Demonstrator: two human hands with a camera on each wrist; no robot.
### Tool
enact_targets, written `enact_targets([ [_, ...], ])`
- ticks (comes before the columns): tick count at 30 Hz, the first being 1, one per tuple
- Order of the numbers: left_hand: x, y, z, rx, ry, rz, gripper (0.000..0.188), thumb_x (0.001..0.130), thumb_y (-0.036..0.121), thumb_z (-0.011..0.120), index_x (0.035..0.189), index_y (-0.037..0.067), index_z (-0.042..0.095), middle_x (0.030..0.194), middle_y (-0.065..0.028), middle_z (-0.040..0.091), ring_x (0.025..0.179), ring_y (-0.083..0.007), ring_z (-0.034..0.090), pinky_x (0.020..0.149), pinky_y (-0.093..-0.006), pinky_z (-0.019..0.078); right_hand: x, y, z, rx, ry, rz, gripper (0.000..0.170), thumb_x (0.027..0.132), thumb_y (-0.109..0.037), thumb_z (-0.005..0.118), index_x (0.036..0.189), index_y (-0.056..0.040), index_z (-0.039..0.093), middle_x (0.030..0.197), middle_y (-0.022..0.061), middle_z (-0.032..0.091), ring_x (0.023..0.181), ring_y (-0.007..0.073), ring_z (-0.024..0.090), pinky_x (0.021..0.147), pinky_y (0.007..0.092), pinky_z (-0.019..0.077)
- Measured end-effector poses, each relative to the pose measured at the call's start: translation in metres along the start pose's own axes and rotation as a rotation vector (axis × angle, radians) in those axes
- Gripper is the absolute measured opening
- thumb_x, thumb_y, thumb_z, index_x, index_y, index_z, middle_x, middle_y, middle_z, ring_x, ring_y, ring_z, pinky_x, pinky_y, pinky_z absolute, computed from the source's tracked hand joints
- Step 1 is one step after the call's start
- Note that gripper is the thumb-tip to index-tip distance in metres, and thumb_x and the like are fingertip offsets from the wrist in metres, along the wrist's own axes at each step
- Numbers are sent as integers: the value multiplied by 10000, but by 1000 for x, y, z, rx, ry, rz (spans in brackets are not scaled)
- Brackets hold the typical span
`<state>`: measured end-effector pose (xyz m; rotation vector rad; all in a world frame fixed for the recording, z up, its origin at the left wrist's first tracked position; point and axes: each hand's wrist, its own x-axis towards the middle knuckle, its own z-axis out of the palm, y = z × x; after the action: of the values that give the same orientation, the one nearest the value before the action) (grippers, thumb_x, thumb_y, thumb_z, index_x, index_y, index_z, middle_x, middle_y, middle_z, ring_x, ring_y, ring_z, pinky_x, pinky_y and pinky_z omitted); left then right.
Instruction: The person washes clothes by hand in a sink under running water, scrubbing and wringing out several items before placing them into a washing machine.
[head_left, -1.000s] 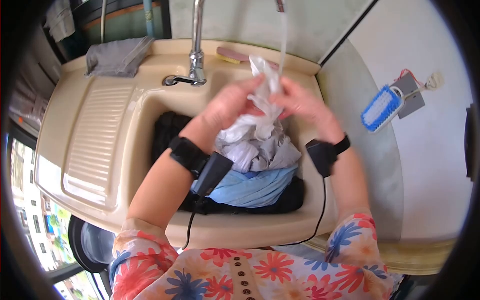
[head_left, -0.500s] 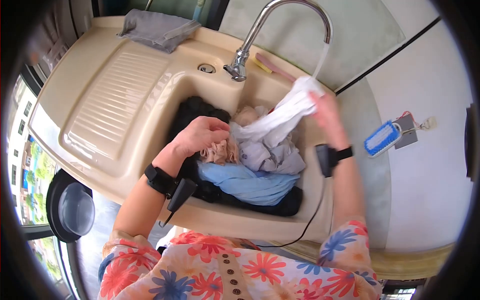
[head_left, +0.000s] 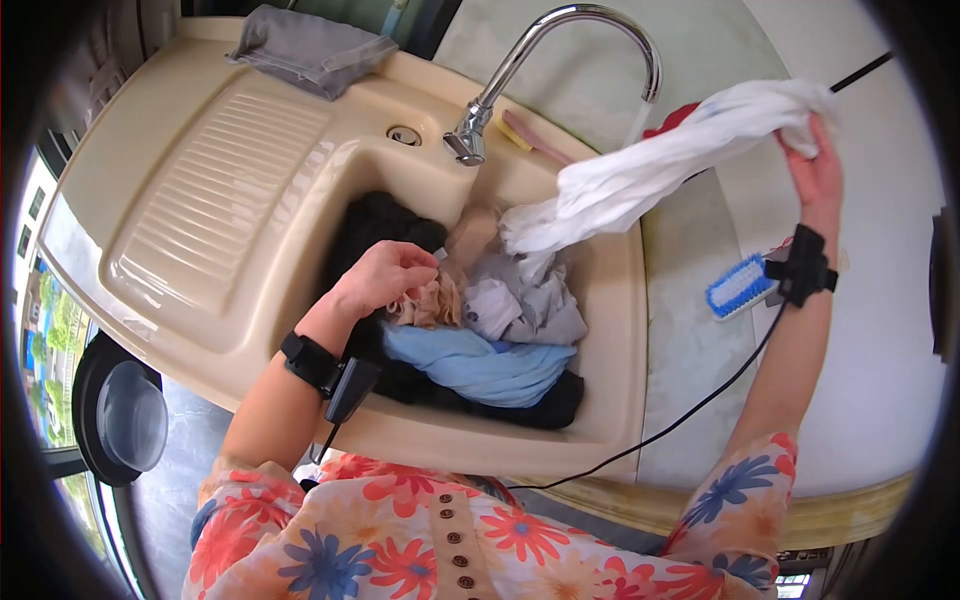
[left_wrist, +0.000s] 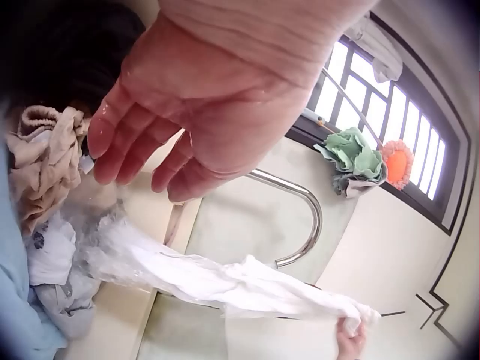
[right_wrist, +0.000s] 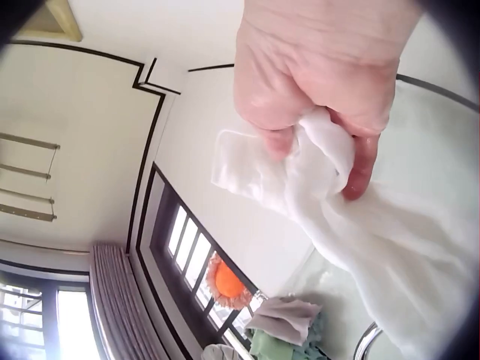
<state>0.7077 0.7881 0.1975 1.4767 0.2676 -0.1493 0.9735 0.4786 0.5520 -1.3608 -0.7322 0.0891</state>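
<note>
The right hand (head_left: 815,170), raised beyond the sink's right side, grips one end of a wet white cloth (head_left: 660,170). That cloth stretches down leftward to the heap in the basin. In the right wrist view, fingers curl round the bunched cloth (right_wrist: 322,172). The left hand (head_left: 380,278) hovers over the heap's left part, next to a beige cloth (head_left: 430,303), fingers relaxed; the left wrist view shows the hand (left_wrist: 217,112) with nothing in its palm. Grey cloth (head_left: 548,308), light blue cloth (head_left: 480,365) and black cloth (head_left: 385,225) lie in the basin.
A curved chrome faucet (head_left: 560,15) rises behind the basin with water running. A grey cloth (head_left: 310,50) lies on the back left ledge, above the ribbed drainboard (head_left: 200,200). A pinkish brush (head_left: 535,138) rests behind the basin. A blue-white brush (head_left: 738,288) hangs at the right.
The right hand has moved from near the faucet far out to the right, drawing the white cloth out long. The left hand has let go of the white cloth and moved down left over the heap.
</note>
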Motion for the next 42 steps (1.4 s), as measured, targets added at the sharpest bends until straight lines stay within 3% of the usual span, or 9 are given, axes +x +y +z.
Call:
enact_targets([
  [10, 9, -12, 0, 202, 52, 58, 288, 751, 198, 610, 955, -5, 625, 751, -73, 624, 667, -131, 591, 609, -259, 477, -119, 313, 51, -649, -230, 733, 328, 748, -37, 593, 1075, -56, 579, 883, 18, 620, 780, 139, 591, 702, 293, 499],
  [11, 9, -11, 1, 276, 67, 74, 294, 750, 211, 615, 954, -1, 628, 758, -81, 629, 688, -144, 594, 639, -267, 481, -130, 368, 37, -720, -546, 532, 359, 752, -88, 580, 1108, -52, 555, 961, 86, 620, 891, 207, 594, 809, 350, 463],
  [13, 6, -4, 2, 295, 55, 37, 311, 750, 229, 621, 960, 0, 627, 768, -91, 633, 714, -155, 594, 668, -280, 478, -160, 434, 49, -1401, -692, 275, 379, 733, -102, 540, 1110, -59, 531, 1133, 204, 533, 1070, 327, 504, 896, 378, 408],
  [17, 3, 5, 5, 334, 69, 7, 304, 751, 220, 621, 962, 0, 626, 770, -93, 634, 697, -152, 590, 658, -277, 476, -170, 454, 57, -1440, -799, 403, 370, 737, -146, 518, 1097, -62, 538, 1246, 254, 419, 1141, 379, 416, 935, 390, 371],
  [22, 2, 5, 4, 365, 67, 53, 257, 785, 123, 579, 994, -23, 604, 740, -31, 606, 673, -67, 543, 622, -227, 456, -167, 484, 32, -1407, -1049, 655, 334, 746, -154, 520, 1049, -30, 589, 1001, 222, 592, 988, 362, 548, 844, 406, 438],
  [26, 4, -2, 3, 385, 49, 78, 255, 787, 120, 578, 991, -30, 601, 731, -29, 602, 674, -73, 553, 623, -230, 461, -170, 471, 29, -1497, -1005, 571, 268, 723, -103, 527, 963, -19, 612, 882, 160, 642, 859, 331, 602, 767, 382, 460],
  [28, 7, -5, 2, 368, 37, 87, 254, 787, 121, 577, 988, -34, 600, 729, -29, 601, 672, -76, 556, 622, -232, 463, -172, 437, 31, -793, -475, 717, 256, 731, -91, 553, 975, -37, 610, 874, 86, 646, 802, 229, 621, 677, 346, 492],
  [31, 8, -11, 4, 416, 34, 110, 254, 788, 119, 577, 986, -38, 597, 720, -28, 596, 655, -83, 557, 608, -236, 466, -144, 330, 34, -331, -148, 707, 295, 794, -113, 571, 1087, -84, 570, 978, 50, 614, 859, 155, 599, 617, 309, 528],
  [42, 1, 4, 14, 202, -29, 20, 284, 787, 156, 586, 1003, -28, 597, 741, -40, 602, 655, -87, 545, 579, -223, 450, -33, 7, 63, -39, -196, -39, 290, 838, -123, 521, 1087, 26, 526, 1020, 170, 603, 913, 305, 602, 765, 448, 510],
])
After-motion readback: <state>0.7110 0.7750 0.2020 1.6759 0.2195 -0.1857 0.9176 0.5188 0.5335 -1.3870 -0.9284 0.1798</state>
